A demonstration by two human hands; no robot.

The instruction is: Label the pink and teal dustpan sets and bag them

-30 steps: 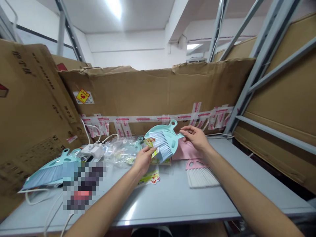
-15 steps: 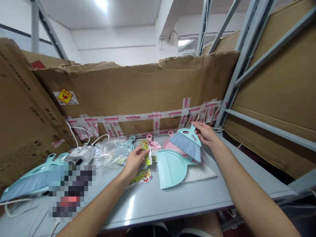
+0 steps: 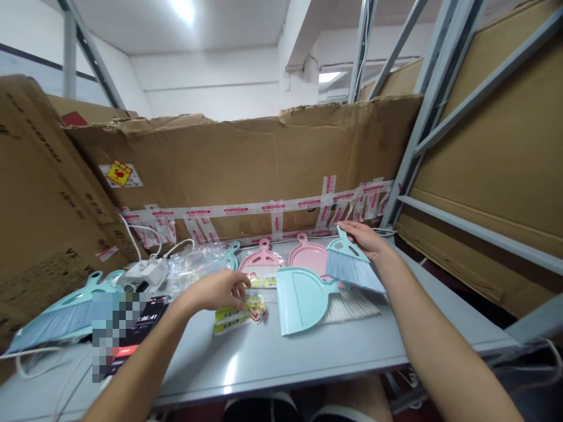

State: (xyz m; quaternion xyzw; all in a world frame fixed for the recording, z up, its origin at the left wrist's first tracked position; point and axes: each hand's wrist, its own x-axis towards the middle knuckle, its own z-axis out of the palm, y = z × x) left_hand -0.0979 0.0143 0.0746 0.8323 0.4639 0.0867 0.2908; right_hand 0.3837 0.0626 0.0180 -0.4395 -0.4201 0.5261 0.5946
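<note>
My right hand grips a light-blue hand brush by the end of its handle, with the blue bristles hanging down to the right. My left hand is over some yellow-green paper cards; its fingers are loosely bent and apart, with nothing visible between them. A light-blue dustpan lies to the right of the cards. White bristles of another brush stick out from under it. Behind lie a pink brush in clear wrapping and a pink dustpan.
Crumpled clear plastic bags lie by a white power strip. Another light-blue brush and dustpan set sits at the left, next to a partly blurred phone. A taped cardboard sheet stands behind the grey table.
My left hand has let go of a yellow-green card and moved left; the cards now lie together on the table. The blue brush in my right hand has swung, bristles shifting right.
</note>
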